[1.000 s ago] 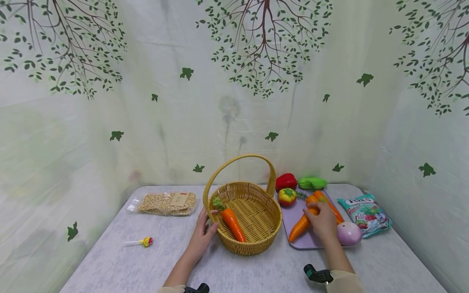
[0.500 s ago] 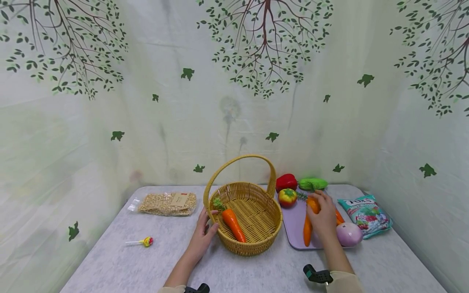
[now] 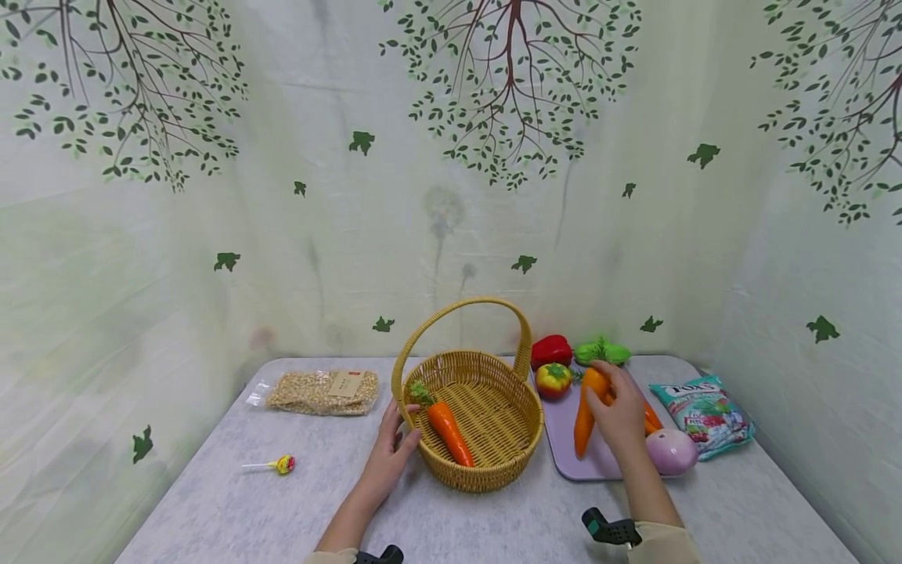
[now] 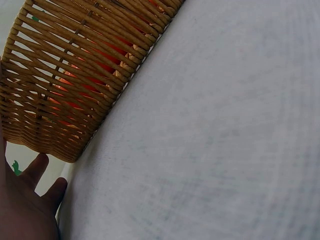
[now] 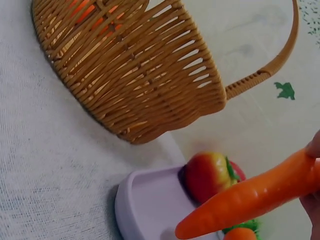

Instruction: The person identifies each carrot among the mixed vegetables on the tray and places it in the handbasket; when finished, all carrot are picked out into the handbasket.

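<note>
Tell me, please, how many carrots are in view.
3: one carrot inside the basket, one carrot held in the right hand, and one carrot on the tray, partly hidden by that hand.

beige sleeves (image 3: 662, 542), blk round-ended wrist cams (image 3: 611, 530), r. one w/ small teal-green patch (image 3: 593, 527)

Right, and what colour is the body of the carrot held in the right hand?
Orange; the carrot shows best in the right wrist view.
</note>
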Demonstrator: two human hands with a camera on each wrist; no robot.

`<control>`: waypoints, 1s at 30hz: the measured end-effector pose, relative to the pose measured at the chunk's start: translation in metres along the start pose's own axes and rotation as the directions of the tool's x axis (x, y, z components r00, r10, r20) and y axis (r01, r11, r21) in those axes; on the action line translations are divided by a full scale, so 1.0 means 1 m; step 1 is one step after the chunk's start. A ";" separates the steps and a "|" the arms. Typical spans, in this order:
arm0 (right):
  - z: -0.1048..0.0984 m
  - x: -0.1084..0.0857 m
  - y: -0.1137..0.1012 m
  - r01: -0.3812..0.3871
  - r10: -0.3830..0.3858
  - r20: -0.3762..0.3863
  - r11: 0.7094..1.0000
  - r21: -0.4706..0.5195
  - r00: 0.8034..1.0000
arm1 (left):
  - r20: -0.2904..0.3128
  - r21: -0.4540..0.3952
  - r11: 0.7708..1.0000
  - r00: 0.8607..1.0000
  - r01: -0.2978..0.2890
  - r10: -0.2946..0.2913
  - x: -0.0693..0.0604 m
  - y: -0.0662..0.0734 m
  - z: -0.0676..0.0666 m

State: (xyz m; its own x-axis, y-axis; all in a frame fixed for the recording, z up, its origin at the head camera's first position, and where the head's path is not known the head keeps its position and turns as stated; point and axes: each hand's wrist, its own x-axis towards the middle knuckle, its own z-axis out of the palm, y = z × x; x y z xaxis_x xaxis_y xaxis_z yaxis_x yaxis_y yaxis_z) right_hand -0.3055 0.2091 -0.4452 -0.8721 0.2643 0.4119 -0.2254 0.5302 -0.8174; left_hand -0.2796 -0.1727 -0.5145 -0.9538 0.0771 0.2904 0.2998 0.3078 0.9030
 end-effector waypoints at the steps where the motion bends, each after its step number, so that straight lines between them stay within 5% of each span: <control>1: 0.000 0.000 -0.002 0.009 -0.009 0.000 1.000 0.005 1.000 | 0.001 -0.001 1.000 1.000 0.001 -0.001 0.000 0.000 0.000; 20: -0.009 -0.008 -0.054 0.056 -0.057 0.000 0.987 0.151 0.998 | 0.006 0.013 1.000 1.000 0.005 -0.005 0.001 0.000 0.000; 30: 0.012 -0.011 -0.070 0.162 -0.192 0.078 0.943 0.290 0.978 | 0.009 0.013 1.000 1.000 0.016 -0.016 0.001 0.001 0.000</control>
State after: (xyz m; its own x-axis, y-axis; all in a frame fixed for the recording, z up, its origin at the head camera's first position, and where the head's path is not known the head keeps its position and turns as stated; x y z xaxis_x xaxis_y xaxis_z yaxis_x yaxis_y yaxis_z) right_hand -0.2849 0.1590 -0.3976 -0.8440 0.0937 0.5280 -0.4793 0.3096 -0.8212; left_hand -0.2802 -0.1729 -0.5135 -0.9586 0.0802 0.2731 0.2842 0.3215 0.9033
